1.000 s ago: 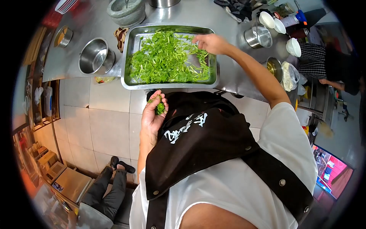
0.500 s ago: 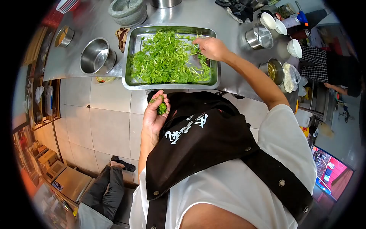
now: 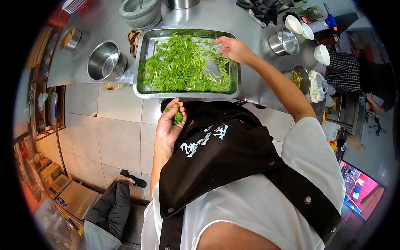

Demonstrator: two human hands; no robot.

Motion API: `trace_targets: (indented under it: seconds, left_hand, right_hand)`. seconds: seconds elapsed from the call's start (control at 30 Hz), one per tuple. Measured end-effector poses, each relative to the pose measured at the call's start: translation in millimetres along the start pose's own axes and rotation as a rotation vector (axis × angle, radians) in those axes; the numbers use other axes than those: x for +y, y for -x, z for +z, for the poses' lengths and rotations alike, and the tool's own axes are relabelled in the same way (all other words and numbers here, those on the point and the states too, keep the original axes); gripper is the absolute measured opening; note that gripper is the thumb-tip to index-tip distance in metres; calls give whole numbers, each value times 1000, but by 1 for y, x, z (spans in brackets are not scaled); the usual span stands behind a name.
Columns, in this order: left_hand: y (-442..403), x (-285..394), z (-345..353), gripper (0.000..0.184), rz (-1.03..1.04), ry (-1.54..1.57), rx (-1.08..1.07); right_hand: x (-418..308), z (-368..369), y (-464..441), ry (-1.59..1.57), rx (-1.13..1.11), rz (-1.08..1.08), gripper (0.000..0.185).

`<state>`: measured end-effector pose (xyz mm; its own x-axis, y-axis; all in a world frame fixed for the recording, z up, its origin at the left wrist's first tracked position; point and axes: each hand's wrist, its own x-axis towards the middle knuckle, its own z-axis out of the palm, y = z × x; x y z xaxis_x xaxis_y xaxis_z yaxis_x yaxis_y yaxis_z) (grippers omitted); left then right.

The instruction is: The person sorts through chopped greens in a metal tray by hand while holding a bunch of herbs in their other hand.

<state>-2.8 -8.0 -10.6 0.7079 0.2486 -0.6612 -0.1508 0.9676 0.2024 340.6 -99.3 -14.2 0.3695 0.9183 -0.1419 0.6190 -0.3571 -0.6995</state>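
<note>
Chopped leafy greens (image 3: 179,62) lie spread in a rectangular metal tray (image 3: 187,95) at the table's near edge, thinner on the right side. My left hand (image 3: 168,125), below the tray and in front of the apron, is closed round a small bunch of greens (image 3: 177,118). Over the tray's upper right part is my right hand (image 3: 233,49), its fingers bent and close together above the greens. Whatever its fingertips may hold is too small to make out.
Left of the tray stand a metal bowl (image 3: 104,61) and a stone mortar (image 3: 141,12). To the right are a metal pot (image 3: 284,43), white bowls (image 3: 321,54) and a pot with yellowish contents (image 3: 298,79). One person sits at lower left; another stands at far right.
My right hand first reached down to the greens and has since lifted slightly. My left hand has hardly moved. The seated person's legs and the far-right person's arm have shifted.
</note>
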Motion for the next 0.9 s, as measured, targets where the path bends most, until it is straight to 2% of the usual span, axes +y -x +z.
trace_targets:
  seconds: [0.23, 0.37, 0.47, 0.6, 0.73, 0.8, 0.9]
  left_hand:
    - [-2, -1, 23, 27, -9, -104, -22]
    - [-10, -3, 45, 29, -11, -189, -86]
    - [-14, -7, 56, 30, -9, -199, -116]
    - [-16, -11, 57, 33, -18, -191, -128]
    - [-16, -15, 56, 27, -17, -172, -101]
    - [-16, -16, 52, 24, -22, -160, -86]
    - [-13, -14, 46, 20, -31, -141, -49]
  right_hand:
    - [-29, -8, 8, -580, -213, 108, 42]
    - [-82, 1, 24, -723, -367, 75, 41]
    - [-108, 13, 37, -708, -390, 8, 40]
    - [-119, 27, 45, -502, -308, -90, 37]
    - [-141, 31, 58, -35, -138, -173, 36]
    - [-140, 40, 63, 74, -31, -291, 39]
    - [-135, 37, 60, -107, -128, -229, 35]
